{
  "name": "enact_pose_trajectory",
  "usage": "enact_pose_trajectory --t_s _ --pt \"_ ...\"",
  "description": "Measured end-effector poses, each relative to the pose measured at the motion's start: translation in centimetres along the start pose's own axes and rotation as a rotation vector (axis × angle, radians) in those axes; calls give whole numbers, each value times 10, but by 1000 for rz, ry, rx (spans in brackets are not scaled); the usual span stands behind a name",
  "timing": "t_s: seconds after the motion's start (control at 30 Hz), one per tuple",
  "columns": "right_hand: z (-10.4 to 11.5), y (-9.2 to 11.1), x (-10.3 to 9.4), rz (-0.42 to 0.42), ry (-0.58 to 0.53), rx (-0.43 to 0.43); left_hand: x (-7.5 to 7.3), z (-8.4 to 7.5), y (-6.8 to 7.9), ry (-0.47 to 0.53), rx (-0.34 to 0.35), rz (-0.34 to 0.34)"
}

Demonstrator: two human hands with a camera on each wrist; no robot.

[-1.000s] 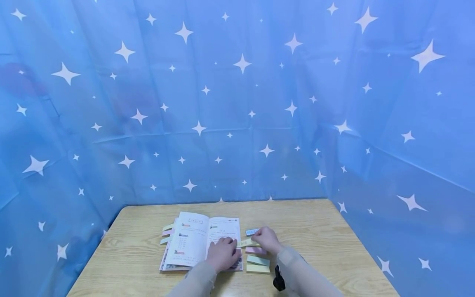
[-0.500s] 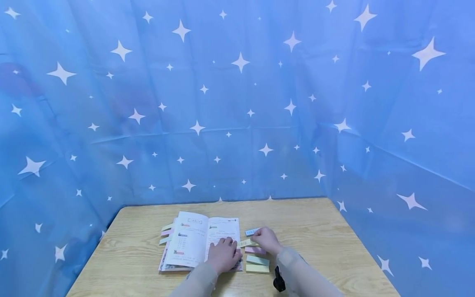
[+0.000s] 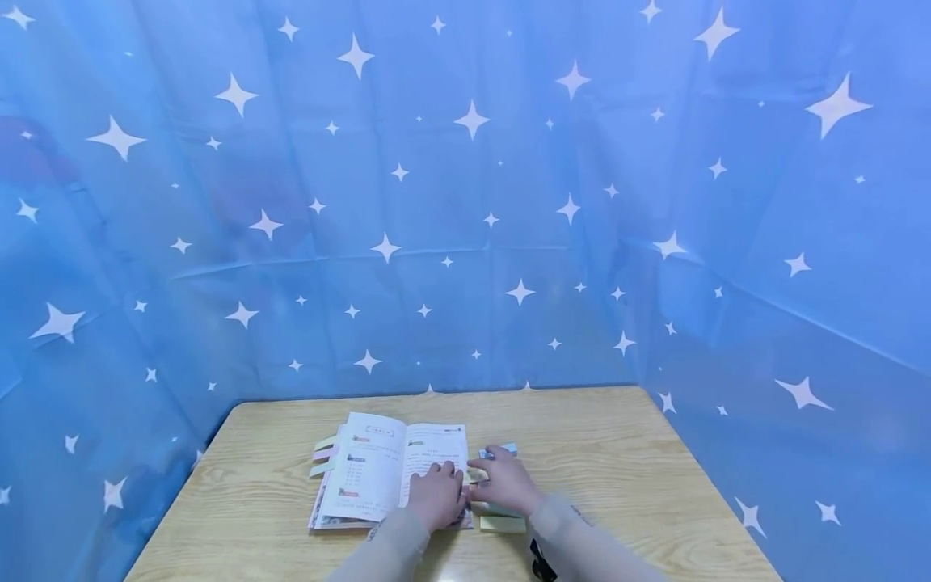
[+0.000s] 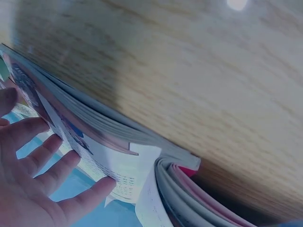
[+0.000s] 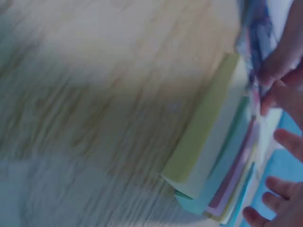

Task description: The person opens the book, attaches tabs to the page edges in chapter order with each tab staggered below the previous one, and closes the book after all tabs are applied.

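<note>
An open book [image 3: 367, 469] with printed pages lies at the table's front, coloured sticky tabs [image 3: 322, 454] sticking out on its left side. My left hand [image 3: 436, 495] rests on the right page with its fingers spread, as the left wrist view [image 4: 42, 175] also shows. At the book's right edge is my right hand [image 3: 507, 482], fingers spread, its thumb side close to the left thumb. A pale yellow sticky tab [image 3: 478, 475] shows at that edge, partly under the right fingers. Beneath and beside this hand lie pads of sticky notes, including a yellow pad [image 5: 203, 118] and a green pad [image 5: 199, 198].
The wooden table [image 3: 618, 461] carries the book and pads near its front. A blue pad [image 3: 509, 449] lies just beyond the right hand. Behind and to the sides hangs a blue curtain [image 3: 436, 202] with white stars.
My right hand has let go of the yellow tab's end, spread its fingers and moved left to the book's edge, covering several pads. The left hand has stayed on the page.
</note>
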State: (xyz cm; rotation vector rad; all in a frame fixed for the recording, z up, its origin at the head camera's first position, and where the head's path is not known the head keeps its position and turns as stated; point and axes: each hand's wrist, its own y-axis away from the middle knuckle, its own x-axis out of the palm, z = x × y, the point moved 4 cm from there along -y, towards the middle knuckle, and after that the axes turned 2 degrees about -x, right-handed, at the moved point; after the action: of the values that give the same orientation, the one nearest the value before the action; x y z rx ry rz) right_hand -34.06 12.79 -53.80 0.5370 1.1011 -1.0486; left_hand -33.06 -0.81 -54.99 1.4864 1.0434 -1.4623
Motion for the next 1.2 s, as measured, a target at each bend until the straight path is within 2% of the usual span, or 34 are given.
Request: enact_pose_trajectory --t_s 0.13,0.23,0.3,0.53,0.67,0.8,0.97,1.2 --pt "5 0 9 78 94 5 -1 -1 0 -19 -3 6" --pt "5 -2 13 113 115 31 -2 -2 1 -35 -7 31" --pt "5 -3 14 112 117 40 -3 -3 2 -47 -9 44" --pt "-3 -7 17 70 124 73 -8 -5 8 -45 16 5" --pt "-5 -7 16 72 97 95 -9 -4 9 -40 22 12" --pt "-5 -7 14 69 64 99 -10 -3 6 -32 17 31" --pt "0 -7 11 72 28 96 -7 -4 -1 -4 -21 53" --pt "-1 -6 11 74 32 101 -6 -6 -3 11 -27 30"
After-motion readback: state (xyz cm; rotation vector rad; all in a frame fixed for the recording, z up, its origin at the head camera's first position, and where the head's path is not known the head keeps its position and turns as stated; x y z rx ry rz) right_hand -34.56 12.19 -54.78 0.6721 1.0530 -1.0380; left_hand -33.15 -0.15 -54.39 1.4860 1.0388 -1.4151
